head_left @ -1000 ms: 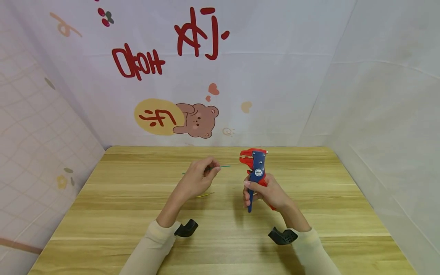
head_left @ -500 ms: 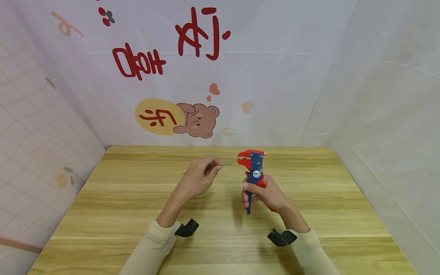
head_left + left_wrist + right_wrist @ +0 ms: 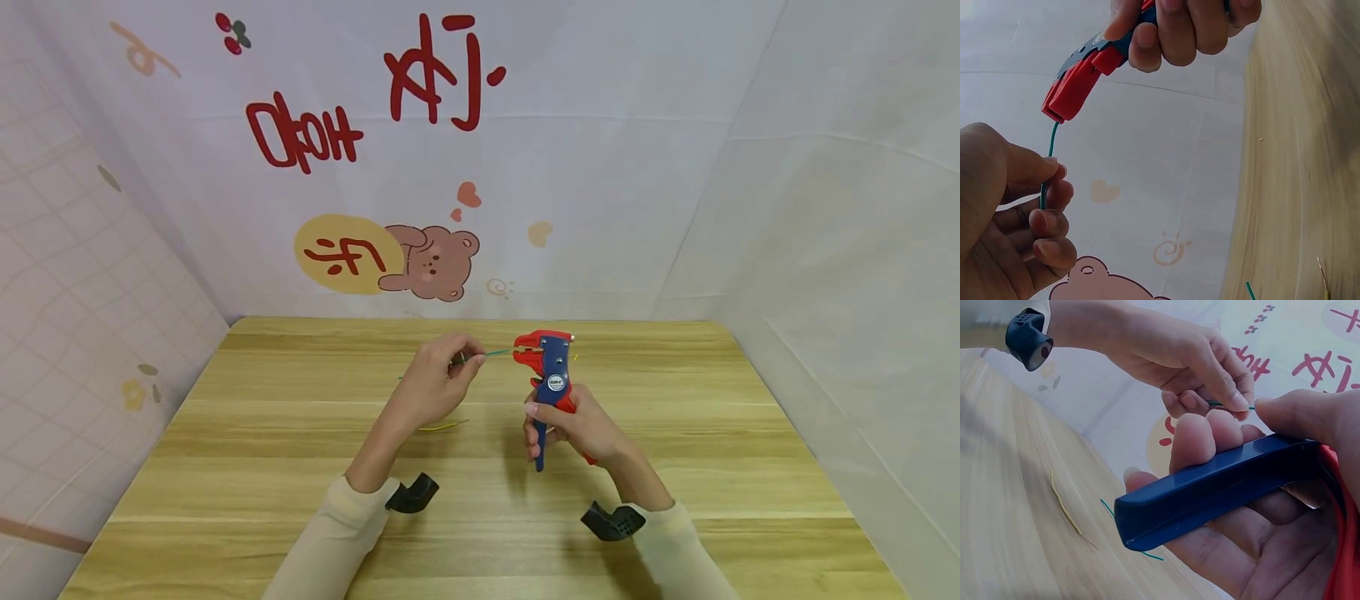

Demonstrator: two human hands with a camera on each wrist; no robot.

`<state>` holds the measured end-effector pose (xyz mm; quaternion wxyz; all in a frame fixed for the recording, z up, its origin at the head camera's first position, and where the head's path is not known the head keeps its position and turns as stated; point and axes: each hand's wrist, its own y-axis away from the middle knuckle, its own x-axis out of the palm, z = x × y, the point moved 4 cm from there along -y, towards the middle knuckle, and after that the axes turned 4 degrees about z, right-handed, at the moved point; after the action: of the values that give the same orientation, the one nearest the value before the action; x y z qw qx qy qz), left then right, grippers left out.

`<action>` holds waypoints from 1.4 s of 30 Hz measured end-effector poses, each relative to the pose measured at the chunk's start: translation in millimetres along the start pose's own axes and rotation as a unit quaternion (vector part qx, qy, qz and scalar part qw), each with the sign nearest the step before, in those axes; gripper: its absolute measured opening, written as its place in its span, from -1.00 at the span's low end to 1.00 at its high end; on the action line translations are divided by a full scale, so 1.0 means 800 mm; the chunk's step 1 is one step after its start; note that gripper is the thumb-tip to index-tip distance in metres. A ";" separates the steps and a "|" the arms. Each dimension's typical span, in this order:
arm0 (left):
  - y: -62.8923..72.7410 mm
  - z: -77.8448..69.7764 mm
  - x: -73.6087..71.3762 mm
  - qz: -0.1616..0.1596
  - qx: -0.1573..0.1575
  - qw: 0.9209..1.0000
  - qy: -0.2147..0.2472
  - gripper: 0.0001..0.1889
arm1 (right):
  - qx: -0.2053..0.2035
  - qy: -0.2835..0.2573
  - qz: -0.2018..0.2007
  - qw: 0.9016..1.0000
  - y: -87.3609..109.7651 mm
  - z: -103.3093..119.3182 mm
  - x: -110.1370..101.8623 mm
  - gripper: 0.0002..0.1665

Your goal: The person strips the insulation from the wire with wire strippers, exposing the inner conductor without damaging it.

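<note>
My left hand [image 3: 438, 379] pinches a thin green wire [image 3: 497, 353] between thumb and fingers, its free end pointing right. A red and blue wire stripper [image 3: 553, 367] stands upright in my right hand [image 3: 581, 421], which grips its handles. In the left wrist view, the green wire [image 3: 1052, 140] reaches the mouth of the red stripper jaws [no gap seen]. How far it goes in is hidden. The right wrist view shows the blue handle [image 3: 1210, 487] lying across my right fingers.
On the wooden table [image 3: 480, 533] below my left hand lies a yellow wire [image 3: 1065, 509] with a bare copper end. Another green wire [image 3: 1154, 557] lies beside it. A tiny yellow piece [image 3: 576, 357] is right of the stripper. Printed cloth walls [image 3: 600, 208] enclose the table.
The wire stripper has moved left and slightly down in my right hand. My left hand has raised the green wire's end a little, and the gap between them has closed.
</note>
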<state>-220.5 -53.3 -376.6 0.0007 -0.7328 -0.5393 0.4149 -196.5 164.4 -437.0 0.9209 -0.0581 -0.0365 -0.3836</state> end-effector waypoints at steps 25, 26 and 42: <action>0.002 -0.008 -0.012 -0.003 0.031 0.999 -0.008 -0.96 | 0.023 0.011 -0.006 1.000 -0.002 -0.003 0.008 -0.69; 0.002 -0.008 -0.012 -0.002 0.031 0.999 -0.008 -0.96 | 0.021 0.011 -0.005 1.000 -0.003 -0.003 0.008 -0.72; 0.004 -0.005 -0.010 0.014 0.029 0.999 -0.023 -0.92 | 0.028 0.018 0.004 0.999 -0.003 -0.001 0.014 -0.58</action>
<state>-216.2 -58.7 -370.5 0.0033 -0.7300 -0.5168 0.4472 -190.6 155.0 -436.8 0.9244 -0.0255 -0.0304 -0.3794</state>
